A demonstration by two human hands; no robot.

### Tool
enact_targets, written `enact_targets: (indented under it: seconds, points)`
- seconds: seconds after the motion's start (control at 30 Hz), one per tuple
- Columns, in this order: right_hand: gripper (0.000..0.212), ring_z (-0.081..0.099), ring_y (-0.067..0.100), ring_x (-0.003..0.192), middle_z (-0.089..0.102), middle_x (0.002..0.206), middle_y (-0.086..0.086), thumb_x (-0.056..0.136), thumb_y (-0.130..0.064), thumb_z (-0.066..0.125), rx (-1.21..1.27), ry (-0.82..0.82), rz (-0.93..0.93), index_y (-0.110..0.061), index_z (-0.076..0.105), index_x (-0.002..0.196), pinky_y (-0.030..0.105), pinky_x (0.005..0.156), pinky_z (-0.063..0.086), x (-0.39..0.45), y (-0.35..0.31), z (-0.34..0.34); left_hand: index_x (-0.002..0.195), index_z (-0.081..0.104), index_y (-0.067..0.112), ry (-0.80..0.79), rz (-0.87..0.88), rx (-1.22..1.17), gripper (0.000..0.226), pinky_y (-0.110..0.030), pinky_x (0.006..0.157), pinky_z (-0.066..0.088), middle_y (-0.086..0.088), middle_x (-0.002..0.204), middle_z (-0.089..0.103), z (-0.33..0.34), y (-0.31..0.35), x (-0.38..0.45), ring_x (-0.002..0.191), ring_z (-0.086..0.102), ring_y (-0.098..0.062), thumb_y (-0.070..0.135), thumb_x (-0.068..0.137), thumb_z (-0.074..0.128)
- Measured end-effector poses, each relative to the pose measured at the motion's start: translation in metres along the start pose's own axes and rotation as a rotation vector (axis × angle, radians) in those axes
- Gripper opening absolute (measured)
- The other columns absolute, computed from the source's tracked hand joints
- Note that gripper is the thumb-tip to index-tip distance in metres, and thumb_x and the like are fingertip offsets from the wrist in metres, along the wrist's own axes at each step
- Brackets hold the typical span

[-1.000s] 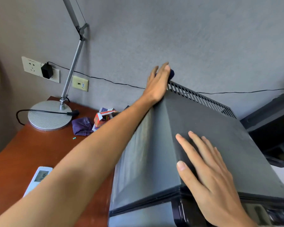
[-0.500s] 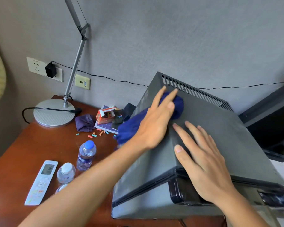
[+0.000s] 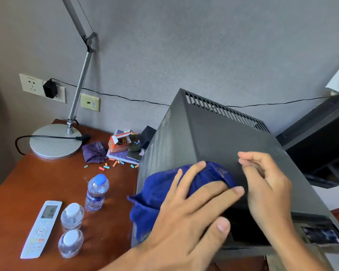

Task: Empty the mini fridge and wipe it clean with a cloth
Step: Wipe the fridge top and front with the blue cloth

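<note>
The dark grey mini fridge stands on the wooden desk, seen from above, with vent slots along its rear top edge. A blue cloth lies over its front left top corner and hangs down the left side. My left hand presses flat on the cloth with spread, straight fingers. My right hand is just right of the cloth over the fridge top, fingers loosely curled and holding nothing. The fridge's inside is hidden.
On the desk left of the fridge stand three water bottles beside a white remote. Behind them are a lamp base, a purple cloth, a chalk box and scattered chalk. A black cabinet sits at right.
My left hand has dragged the blue cloth from the rear vent edge forward to the front left corner. My right hand, flat on the top before, has curled its fingers.
</note>
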State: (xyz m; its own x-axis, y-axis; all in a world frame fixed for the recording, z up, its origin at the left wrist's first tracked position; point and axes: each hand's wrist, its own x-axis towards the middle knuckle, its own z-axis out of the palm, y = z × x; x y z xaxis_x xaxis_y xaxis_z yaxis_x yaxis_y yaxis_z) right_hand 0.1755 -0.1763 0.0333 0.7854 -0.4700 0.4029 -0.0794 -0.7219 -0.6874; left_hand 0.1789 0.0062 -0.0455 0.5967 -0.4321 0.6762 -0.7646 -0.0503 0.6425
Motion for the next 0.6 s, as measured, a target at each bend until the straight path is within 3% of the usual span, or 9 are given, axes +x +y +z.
enact_targets:
  seconds: [0.1,0.23,0.37,0.5,0.6]
  points:
    - [0.019,0.068,0.006,0.095,0.073,0.095,-0.016,0.094,-0.013,0.061,0.025,0.024,0.043,-0.028,0.071,0.098,0.026,0.087,0.051,0.006,0.004,0.000,0.144,0.057,0.031,0.001,-0.049,0.028,0.052,-0.058,0.122,0.024,0.015,0.141,0.053,0.002,-0.024,0.028,0.148,0.036,-0.028,0.046,0.111,0.020]
    - [0.015,0.065,-0.007,0.092,0.072,0.094,-0.024,0.096,-0.019,0.061,-0.003,0.002,0.076,-0.028,0.071,0.098,0.016,0.081,0.048,0.005,-0.002,0.002,0.123,0.067,0.024,-0.011,-0.110,0.084,0.060,-0.059,0.120,0.027,0.005,0.128,0.061,0.001,-0.087,0.095,0.146,0.040,-0.026,0.050,0.109,0.015]
    - [0.011,0.064,-0.005,0.093,0.072,0.093,-0.021,0.096,-0.032,0.060,-0.129,-0.005,0.080,-0.033,0.071,0.095,0.039,0.092,0.051,0.009,-0.004,0.006,0.113,0.073,0.018,-0.035,-0.254,0.096,0.062,-0.052,0.123,0.025,-0.003,0.149,0.055,-0.012,-0.153,0.169,0.151,0.029,-0.025,0.055,0.100,0.025]
    - [0.017,0.066,0.010,0.095,0.071,0.093,-0.017,0.089,-0.047,0.055,-0.184,-0.027,0.040,-0.038,0.068,0.094,0.046,0.092,0.052,0.010,-0.004,0.010,0.087,0.067,0.026,-0.010,-0.410,-0.013,0.029,-0.044,0.124,0.020,-0.015,0.148,0.054,-0.020,-0.176,0.213,0.149,0.033,-0.022,0.037,0.099,0.042]
    - [0.011,0.063,0.015,0.096,0.069,0.096,-0.018,0.095,-0.036,0.061,-0.173,-0.064,0.021,-0.032,0.071,0.093,0.046,0.093,0.050,0.011,-0.004,0.011,0.081,0.059,0.028,0.000,-0.440,-0.069,0.022,-0.043,0.123,0.020,-0.011,0.139,0.061,-0.020,-0.170,0.208,0.151,0.029,-0.019,0.030,0.097,0.044]
